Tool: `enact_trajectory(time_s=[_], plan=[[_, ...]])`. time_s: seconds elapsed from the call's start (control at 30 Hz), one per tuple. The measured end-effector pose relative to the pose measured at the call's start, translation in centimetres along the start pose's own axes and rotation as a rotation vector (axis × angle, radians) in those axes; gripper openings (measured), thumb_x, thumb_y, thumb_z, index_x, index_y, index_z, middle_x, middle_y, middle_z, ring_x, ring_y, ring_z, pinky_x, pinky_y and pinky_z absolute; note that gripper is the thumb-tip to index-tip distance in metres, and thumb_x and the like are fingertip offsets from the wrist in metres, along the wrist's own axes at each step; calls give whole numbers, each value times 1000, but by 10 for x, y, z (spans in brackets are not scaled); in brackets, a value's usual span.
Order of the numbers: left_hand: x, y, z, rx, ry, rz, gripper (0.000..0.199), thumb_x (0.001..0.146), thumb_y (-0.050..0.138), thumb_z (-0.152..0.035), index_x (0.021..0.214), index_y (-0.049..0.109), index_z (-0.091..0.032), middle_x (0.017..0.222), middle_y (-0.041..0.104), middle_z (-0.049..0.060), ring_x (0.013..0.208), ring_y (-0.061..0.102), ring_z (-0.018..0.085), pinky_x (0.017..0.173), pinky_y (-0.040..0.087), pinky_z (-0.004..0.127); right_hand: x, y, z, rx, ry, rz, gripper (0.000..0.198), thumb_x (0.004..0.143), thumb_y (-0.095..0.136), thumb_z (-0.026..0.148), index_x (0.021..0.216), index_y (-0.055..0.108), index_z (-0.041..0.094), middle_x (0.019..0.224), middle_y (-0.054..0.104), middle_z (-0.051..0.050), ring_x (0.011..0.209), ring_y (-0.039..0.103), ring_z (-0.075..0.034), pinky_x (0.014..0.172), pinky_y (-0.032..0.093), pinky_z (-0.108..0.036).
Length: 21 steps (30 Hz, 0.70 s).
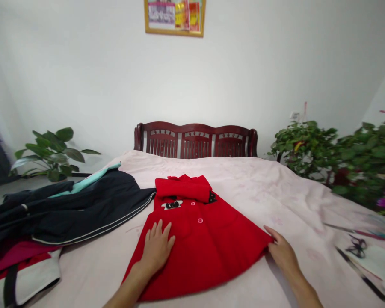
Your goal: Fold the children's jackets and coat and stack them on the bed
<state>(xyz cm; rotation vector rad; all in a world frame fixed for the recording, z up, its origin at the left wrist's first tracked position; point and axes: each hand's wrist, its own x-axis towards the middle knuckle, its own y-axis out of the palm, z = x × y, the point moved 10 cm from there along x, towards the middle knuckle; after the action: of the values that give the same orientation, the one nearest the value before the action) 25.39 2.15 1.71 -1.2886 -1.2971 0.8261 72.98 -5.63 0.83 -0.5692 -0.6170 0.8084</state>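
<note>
My left hand [156, 249] is lying spread on the red garment [208, 254], seemingly steadying it, while my right hand [281, 253] is pinching its hem corner [263, 244].

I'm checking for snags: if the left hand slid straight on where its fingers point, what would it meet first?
Probably the black-and-white patch on the red garment under the left hand, then the folded-over cloth beyond; how far either stands up is unclear.
</note>
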Motion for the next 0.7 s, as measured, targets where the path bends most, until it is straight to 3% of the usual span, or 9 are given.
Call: enact_trajectory(time_s=[0.1,0.2,0.37,0.47,0.53,0.6,0.7], plan=[[-15,13,-10,45,-6,-32,56,94,44,-39,147,50,-21,157,39,17,145,34,38,116,28,55,-6,11,-4,-8,-67,2,77,68,46,32,141,52,7,139,59,-17,130,54,-29,111,39,-38],[-20,14,-11,66,18,-39,55,95,44,-39,147,49,-22,157,39,16,145,35,36,117,27,55,-7,10,0,-35,-66,-9,67,76,41,37,135,58,10,134,62,-16,126,56,-30,110,40,-41],[-22,12,-7,67,62,-29,56,95,44,-41,148,48,-25,157,40,14,146,36,34,117,27,55,-8,-26,-15,-27,133,-174,55,84,34,42,116,70,15,121,68,-16,112,62,-34,94,49,-44],[-25,13,-6,59,86,-13,57,95,45,-41,149,47,-25,157,39,13,146,35,33,117,26,55,-13,-37,-33,47,249,-175,53,85,36,43,115,69,15,110,71,-16,103,65,-35,88,51,-44],[-26,14,-5,61,85,-3,57,95,44,-41,149,46,-25,158,39,14,146,35,33,118,26,55,-19,-44,-36,67,289,-200,55,86,34,43,119,67,13,113,70,-18,105,64,-36,90,50,-46],[-26,14,-6,70,85,-3,57,95,44,-41,149,46,-25,158,38,14,146,35,34,118,26,54,-24,-51,-20,55,205,-277,59,88,31,44,123,63,10,123,64,-21,113,60,-37,97,47,-48],[-26,14,-6,83,84,-13,56,95,43,-41,149,46,-24,158,39,14,146,35,34,117,26,54,-33,-44,35,6,-114,-328,61,89,30,48,126,60,10,130,61,-20,122,55,-32,108,40,-45]])
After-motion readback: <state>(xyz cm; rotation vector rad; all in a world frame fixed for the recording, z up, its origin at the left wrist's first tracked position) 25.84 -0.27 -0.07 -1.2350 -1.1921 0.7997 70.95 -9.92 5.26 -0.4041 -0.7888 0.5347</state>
